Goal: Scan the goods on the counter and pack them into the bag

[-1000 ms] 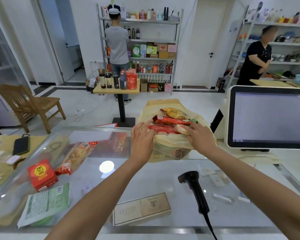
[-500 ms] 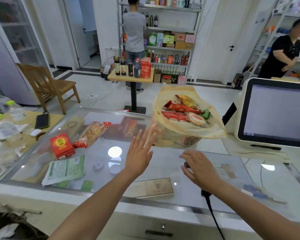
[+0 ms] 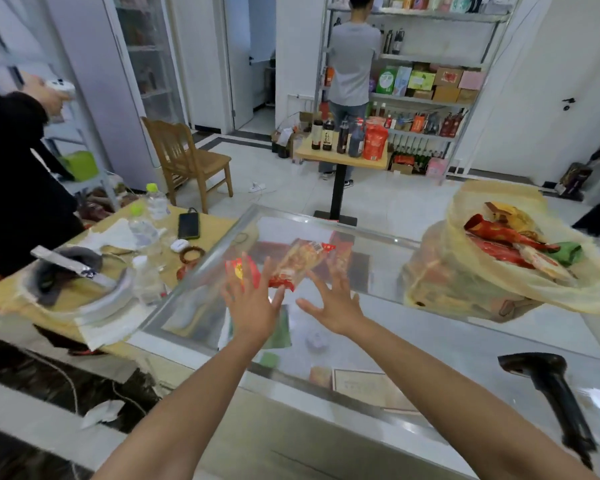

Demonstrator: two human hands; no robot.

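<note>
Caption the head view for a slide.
Open left hand and right hand reach over the glass counter toward a red box and snack packet; filled yellow bag and scanner sit at right.

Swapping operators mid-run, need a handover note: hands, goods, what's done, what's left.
Left hand: open, fingers spread, holding nothing, over the red box.
Right hand: open, holding nothing, just short of the snack packet.
On the counter: the red box, the snack packet and a green-and-white packet nearer the person.
Bag: open on the right of the counter, several snacks inside.
Scanner: lying at the near right, unheld.
Done: some goods bagged.
Left: scan and bag those three.
</note>
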